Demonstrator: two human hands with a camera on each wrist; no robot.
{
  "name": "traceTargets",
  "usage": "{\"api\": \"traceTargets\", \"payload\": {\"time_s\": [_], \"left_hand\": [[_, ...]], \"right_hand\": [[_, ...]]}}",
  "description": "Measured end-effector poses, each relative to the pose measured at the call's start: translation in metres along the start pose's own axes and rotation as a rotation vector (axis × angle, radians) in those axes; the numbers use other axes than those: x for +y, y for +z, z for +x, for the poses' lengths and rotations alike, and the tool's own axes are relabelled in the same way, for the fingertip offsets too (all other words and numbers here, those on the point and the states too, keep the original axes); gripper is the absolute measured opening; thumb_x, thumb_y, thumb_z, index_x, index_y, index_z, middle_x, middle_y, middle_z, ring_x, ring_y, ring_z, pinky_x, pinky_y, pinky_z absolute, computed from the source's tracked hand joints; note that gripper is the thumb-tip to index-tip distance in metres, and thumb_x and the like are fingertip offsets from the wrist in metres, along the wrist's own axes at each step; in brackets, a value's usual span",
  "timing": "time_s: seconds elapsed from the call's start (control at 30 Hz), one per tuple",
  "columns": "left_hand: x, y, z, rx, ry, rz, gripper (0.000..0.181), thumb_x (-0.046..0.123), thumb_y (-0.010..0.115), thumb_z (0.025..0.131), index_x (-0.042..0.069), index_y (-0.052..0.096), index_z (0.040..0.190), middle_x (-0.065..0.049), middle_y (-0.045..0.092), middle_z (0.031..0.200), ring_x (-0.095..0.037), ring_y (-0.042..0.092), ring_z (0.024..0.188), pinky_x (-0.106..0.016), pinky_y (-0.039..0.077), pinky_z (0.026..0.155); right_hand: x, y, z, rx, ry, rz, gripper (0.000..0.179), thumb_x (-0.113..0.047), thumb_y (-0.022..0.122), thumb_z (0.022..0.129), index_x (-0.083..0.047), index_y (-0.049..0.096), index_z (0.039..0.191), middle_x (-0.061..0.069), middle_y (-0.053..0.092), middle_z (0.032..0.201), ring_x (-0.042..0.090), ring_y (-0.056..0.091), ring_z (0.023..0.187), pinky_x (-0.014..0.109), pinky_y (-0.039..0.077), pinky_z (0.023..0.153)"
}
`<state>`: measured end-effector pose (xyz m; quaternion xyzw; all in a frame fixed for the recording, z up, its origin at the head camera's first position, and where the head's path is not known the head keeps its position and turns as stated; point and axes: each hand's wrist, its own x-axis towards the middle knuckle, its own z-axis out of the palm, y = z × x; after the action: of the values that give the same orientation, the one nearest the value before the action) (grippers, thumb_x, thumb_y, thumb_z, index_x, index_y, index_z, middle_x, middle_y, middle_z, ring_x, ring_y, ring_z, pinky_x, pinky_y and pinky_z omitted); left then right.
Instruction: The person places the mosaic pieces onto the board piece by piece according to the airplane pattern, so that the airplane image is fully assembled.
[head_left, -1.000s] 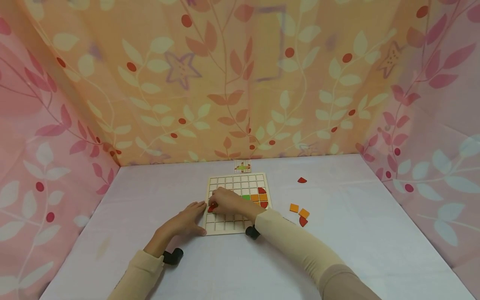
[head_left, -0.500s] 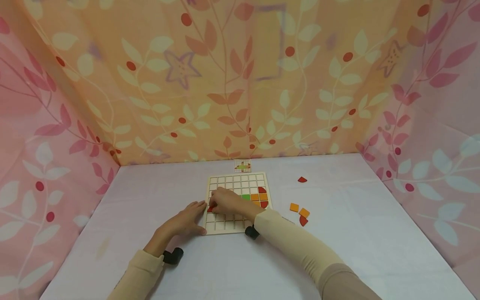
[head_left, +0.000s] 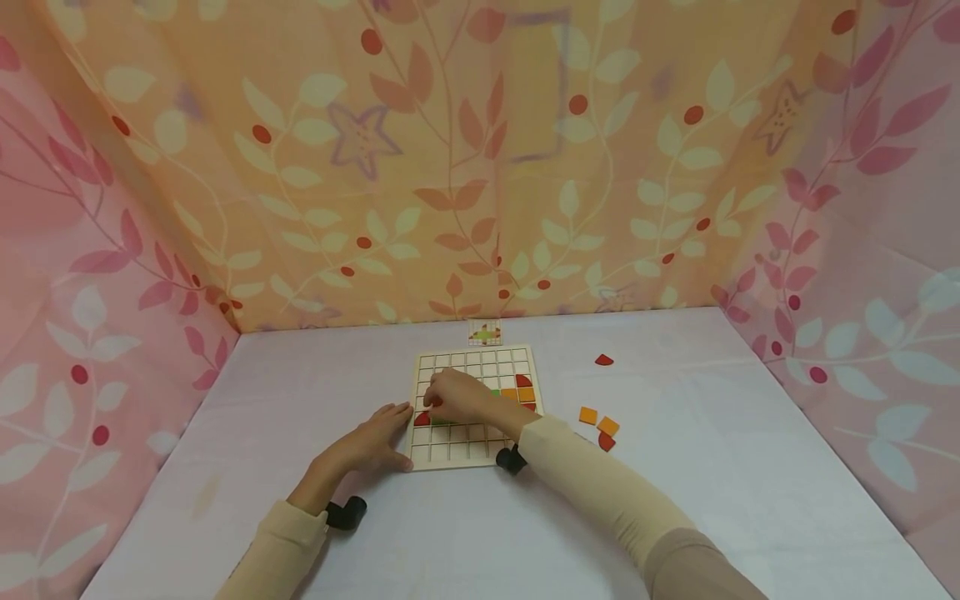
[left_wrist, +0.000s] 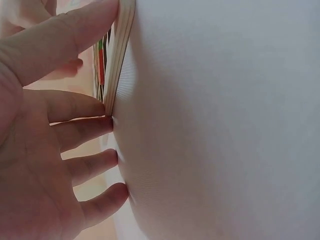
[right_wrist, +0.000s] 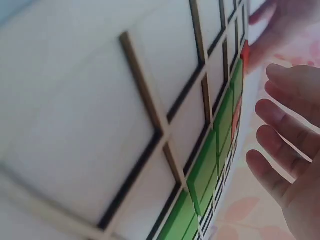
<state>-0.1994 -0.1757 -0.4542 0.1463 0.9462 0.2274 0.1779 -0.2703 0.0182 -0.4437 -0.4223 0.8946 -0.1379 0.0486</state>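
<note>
A pale wooden grid board [head_left: 459,452] lies on the table, partly filled with coloured tiles. My left hand [head_left: 369,440] rests at its left side, thumb along the edge and fingers straight, their tips on the tablecloth in the left wrist view. Over the board's left part hovers my right hand [head_left: 461,396], its fingers [right_wrist: 272,137] loosely bent with nothing between them. Beneath it are green square tiles [right_wrist: 204,185] and a red quarter-round tile [right_wrist: 237,119]. Another red quarter-round tile [head_left: 422,418] sits at the board's left edge. The hand hides part of the middle rows.
Right of the board lie two loose orange squares [head_left: 588,415], a red quarter-round piece [head_left: 607,442] beside them, and another red piece [head_left: 604,360] farther back. A small pattern card [head_left: 485,332] lies behind the board. Patterned cloth walls enclose the table.
My right hand has drawn slightly right and back from the red tile at the board's left edge, uncovering it and a green tile beside it. The left hand has stayed put.
</note>
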Motion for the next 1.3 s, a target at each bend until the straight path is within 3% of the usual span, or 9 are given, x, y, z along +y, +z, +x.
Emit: {"api": "traceTargets", "payload": {"time_s": [0.23, 0.6, 0.97, 1.3], "left_hand": [[-0.001, 0.001, 0.0, 0.0, -0.002, -0.006, 0.093, 0.023, 0.083, 0.075, -0.001, 0.033, 0.15, -0.019, 0.03, 0.158, -0.043, 0.02, 0.147, -0.063, 0.024, 0.114], [0.001, 0.001, 0.001, -0.004, -0.031, 0.001, 0.091, 0.023, 0.082, 0.077, 0.001, 0.032, 0.151, -0.017, 0.028, 0.16, -0.041, 0.017, 0.149, -0.061, 0.023, 0.116], [0.002, 0.002, 0.001, 0.003, -0.025, 0.0, 0.091, 0.021, 0.082, 0.077, 0.0, 0.032, 0.15, -0.017, 0.028, 0.159, -0.041, 0.017, 0.149, -0.06, 0.022, 0.117], [0.0, 0.004, 0.001, 0.004, -0.03, 0.012, 0.091, 0.023, 0.082, 0.077, 0.001, 0.033, 0.15, -0.016, 0.028, 0.16, -0.04, 0.018, 0.149, -0.06, 0.023, 0.117]], "right_hand": [[0.002, -0.009, -0.011, 0.01, -0.022, 0.066, 0.018, -0.019, 0.069, 0.09, -0.01, 0.076, 0.104, 0.003, 0.07, 0.102, 0.017, 0.061, 0.098, 0.029, 0.05, 0.09], [0.012, -0.03, -0.041, 0.022, 0.05, 0.174, 0.023, -0.019, 0.07, 0.089, -0.007, 0.075, 0.108, 0.006, 0.069, 0.104, 0.022, 0.06, 0.102, 0.036, 0.049, 0.089], [0.036, -0.045, -0.072, 0.104, 0.091, 0.174, 0.02, -0.017, 0.068, 0.09, -0.007, 0.075, 0.106, 0.005, 0.067, 0.102, 0.023, 0.059, 0.102, 0.041, 0.049, 0.092], [0.064, -0.054, -0.111, 0.125, 0.199, 0.146, 0.021, -0.018, 0.071, 0.088, -0.006, 0.075, 0.105, 0.008, 0.069, 0.103, 0.026, 0.058, 0.099, 0.039, 0.049, 0.087]]}}
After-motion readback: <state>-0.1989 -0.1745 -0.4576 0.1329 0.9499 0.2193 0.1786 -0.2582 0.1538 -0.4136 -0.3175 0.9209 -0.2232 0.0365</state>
